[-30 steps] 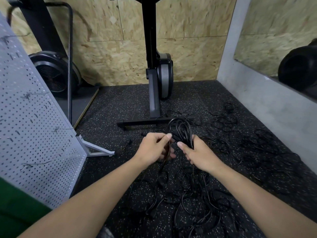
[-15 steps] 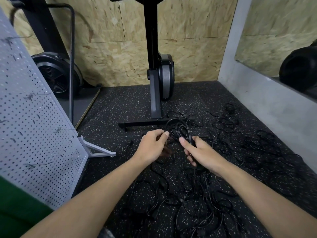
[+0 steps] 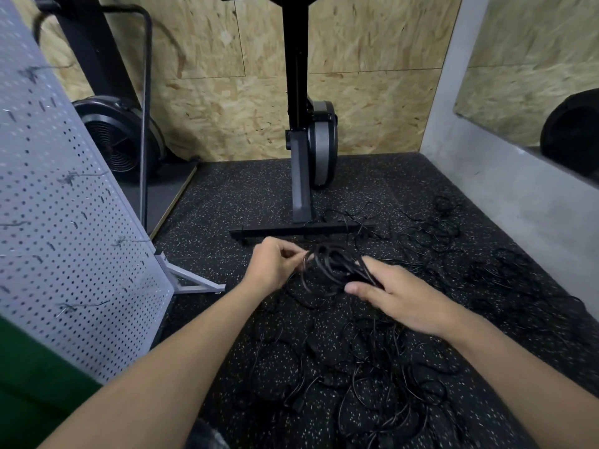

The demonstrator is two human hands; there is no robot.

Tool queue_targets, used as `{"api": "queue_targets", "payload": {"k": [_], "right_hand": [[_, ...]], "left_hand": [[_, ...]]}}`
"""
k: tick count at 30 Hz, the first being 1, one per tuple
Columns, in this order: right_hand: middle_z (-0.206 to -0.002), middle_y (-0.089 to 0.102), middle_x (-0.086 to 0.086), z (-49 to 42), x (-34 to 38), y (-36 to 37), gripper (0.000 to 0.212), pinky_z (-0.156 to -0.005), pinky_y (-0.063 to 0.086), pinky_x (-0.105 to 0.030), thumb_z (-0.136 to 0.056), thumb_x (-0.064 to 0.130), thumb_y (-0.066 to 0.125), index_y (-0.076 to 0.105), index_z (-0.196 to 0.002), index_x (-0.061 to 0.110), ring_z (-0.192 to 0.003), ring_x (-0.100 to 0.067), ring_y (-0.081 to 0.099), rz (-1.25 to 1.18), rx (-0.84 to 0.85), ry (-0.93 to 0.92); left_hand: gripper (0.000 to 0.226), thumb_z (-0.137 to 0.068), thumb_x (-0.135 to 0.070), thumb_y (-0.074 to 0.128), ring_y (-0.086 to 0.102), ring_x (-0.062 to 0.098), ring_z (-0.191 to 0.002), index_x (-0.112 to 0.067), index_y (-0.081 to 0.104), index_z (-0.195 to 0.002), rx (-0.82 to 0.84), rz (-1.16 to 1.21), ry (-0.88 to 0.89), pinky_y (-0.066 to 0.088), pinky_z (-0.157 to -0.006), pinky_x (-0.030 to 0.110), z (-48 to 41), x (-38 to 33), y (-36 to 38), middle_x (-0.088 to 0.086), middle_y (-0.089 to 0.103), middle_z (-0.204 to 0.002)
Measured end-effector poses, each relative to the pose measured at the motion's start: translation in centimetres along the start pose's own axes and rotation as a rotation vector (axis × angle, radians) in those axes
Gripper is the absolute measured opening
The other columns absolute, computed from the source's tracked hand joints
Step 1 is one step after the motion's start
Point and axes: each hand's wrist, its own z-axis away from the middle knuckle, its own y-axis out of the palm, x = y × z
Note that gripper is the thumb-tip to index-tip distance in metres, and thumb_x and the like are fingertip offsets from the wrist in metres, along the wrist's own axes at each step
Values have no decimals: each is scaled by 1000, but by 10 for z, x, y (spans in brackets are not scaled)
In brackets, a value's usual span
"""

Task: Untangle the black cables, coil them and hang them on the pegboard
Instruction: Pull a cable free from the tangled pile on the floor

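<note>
A small coil of black cable (image 3: 327, 267) hangs between my two hands above the floor. My right hand (image 3: 393, 294) grips the coil's right side, thumb below and fingers curled over the strands. My left hand (image 3: 275, 265) pinches the coil's left edge with fingertips. Loose tangled black cables (image 3: 366, 377) lie spread on the speckled rubber floor under and right of my hands. The white pegboard (image 3: 61, 228) leans at the left, with a few short wire ties on it.
A black exercise machine (image 3: 303, 163) stands straight ahead with its base bar just beyond my hands. A fan-wheel machine (image 3: 116, 140) sits at the back left. A grey wall (image 3: 505, 196) runs along the right. More cable tangles (image 3: 505, 273) lie toward that wall.
The coil has tipped from upright to lying nearly flat between my hands. My right hand has shifted right and lower around it; my left hand now pinches its left edge.
</note>
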Motion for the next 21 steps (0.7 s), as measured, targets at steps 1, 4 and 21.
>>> {"api": "queue_targets", "payload": {"k": [1, 4, 21], "right_hand": [[-93, 68, 3, -1, 0, -2, 38, -69, 51, -35, -96, 66, 49, 55, -118, 36, -77, -14, 64, -18, -38, 0], [-90, 62, 8, -5, -11, -7, 30, -70, 46, -31, -100, 54, 53, 50, -122, 34, -74, -7, 55, -149, -154, 73], [-136, 51, 8, -7, -56, -11, 66, -92, 43, -20, -104, 41, 59, 27, -162, 40, -104, 1, 55, 43, -216, 222]], "left_hand": [[10, -92, -25, 79, 58, -7, -61, -21, 84, -86, 28, -26, 1, 42, -59, 5, 2, 2, 3, -7, 78, -81], [14, -94, -35, 75, 59, -9, -59, -24, 84, -95, 171, -75, 20, 45, -59, 10, 9, 2, 11, -6, 78, -84], [25, -107, -28, 57, 64, 9, -90, -13, 77, -112, 502, -314, 471, 48, -83, 24, 41, -39, 27, -4, 75, -103]]}}
